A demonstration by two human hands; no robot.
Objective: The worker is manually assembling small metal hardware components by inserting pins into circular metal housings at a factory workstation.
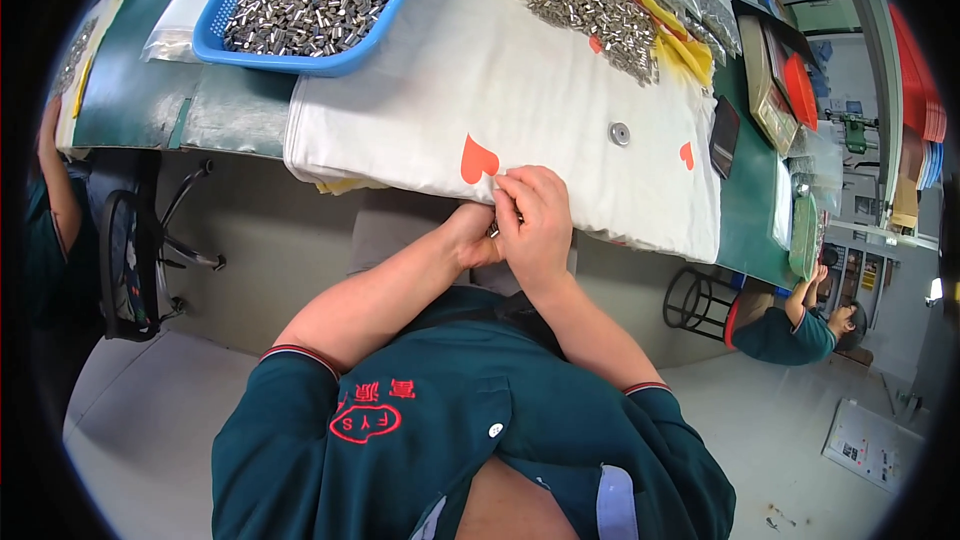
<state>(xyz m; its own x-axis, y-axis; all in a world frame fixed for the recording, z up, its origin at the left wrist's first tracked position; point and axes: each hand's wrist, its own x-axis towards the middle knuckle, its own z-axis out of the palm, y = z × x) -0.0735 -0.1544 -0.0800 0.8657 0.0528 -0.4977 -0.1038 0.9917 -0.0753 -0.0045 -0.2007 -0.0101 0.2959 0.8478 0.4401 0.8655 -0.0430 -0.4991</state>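
My left hand (474, 234) is curled palm-up at the front edge of the white cloth (400, 130), with small shiny metal pieces (493, 229) showing in it. Over it bends my right hand (537, 220), its fingertips pinched together beside a red heart printed on the cloth; whatever lies between them is hidden. A heap of small metal cylinders (590, 10) is spread on the far side of the cloth. To the right of my hands lies a round metal disc (620, 133) with a centre hole.
A blue plastic basket (320, 65) full of similar metal cylinders stands far left on the green table (240, 110). A dark phone-like slab (724, 137) lies right of the cloth. One co-worker (790, 333) sits at right by a green tray (803, 235); another person's arm (60, 185) shows at left.
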